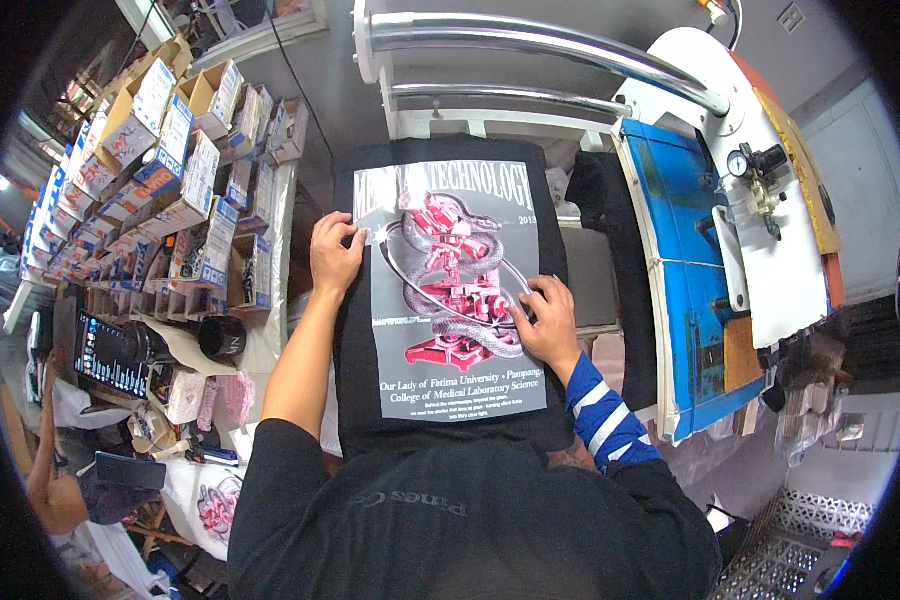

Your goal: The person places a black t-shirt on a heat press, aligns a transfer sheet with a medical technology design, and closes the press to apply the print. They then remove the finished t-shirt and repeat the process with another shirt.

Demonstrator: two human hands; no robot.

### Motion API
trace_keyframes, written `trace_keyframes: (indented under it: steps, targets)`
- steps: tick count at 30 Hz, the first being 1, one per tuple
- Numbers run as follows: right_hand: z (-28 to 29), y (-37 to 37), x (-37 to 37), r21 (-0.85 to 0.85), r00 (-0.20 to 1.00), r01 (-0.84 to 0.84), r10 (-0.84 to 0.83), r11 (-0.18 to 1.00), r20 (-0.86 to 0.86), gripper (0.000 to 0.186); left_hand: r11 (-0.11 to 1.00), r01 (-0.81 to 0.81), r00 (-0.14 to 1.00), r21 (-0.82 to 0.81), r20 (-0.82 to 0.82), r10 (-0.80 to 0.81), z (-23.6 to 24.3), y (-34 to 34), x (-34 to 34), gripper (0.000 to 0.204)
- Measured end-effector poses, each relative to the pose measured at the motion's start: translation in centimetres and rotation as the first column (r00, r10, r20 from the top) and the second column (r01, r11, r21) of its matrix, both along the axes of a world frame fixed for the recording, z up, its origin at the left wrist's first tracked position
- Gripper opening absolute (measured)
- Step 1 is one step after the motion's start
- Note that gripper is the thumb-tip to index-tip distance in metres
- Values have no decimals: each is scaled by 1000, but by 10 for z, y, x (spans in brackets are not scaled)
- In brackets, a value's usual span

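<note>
A grey printed transfer sheet (450,380) with white lettering and a red-and-silver picture of a snake wrapped around a microscope lies on a black garment (358,430) spread on the press's bed. My left hand (337,250) rests at the sheet's upper left edge, fingers bent and apart, fingertips touching it. My right hand (543,318), below a blue-and-white striped sleeve, lies on the sheet's right edge with thumb and bent fingers apart.
A heat press with steel rails (550,60), blue padded plate (685,330) and gauge (738,163) stands at right. Stacked cardboard boxes (210,105), a screen (110,355) and a cylindrical black container (222,340) are left. Another person's arm (40,470) shows lower left; a perforated rack (810,520) lower right.
</note>
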State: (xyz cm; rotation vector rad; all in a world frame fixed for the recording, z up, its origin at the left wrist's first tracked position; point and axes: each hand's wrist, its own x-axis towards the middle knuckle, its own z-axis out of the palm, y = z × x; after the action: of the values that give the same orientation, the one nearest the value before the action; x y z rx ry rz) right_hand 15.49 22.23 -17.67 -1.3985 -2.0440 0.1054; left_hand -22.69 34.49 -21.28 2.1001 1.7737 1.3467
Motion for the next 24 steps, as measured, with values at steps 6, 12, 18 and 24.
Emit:
trace_keyframes:
  steps: [6, 12, 18, 24]
  targets:
    - [0, 0, 0, -1, 1000, -4, 4, 1000, 6, 25, 1000, 6, 1000, 17, 6, -6, -1, 0, 0, 15]
    - [1, 0, 2, -10, 1000, -13, 13, 1000, 8, 26, 1000, 0, 1000, 17, 21, 0, 0, -2, 2, 14]
    - [-2, 1, 0, -26, 1000, -5, 5, 1000, 1, 26, 999, -7, 1000, 39, 11, 6, 0, -2, 0, 13]
    - [8, 16, -2, -89, 997, 60, -55, 994, 60, 22, 973, -83, 990, -213, -125, 57, 13, 24, -4, 22]
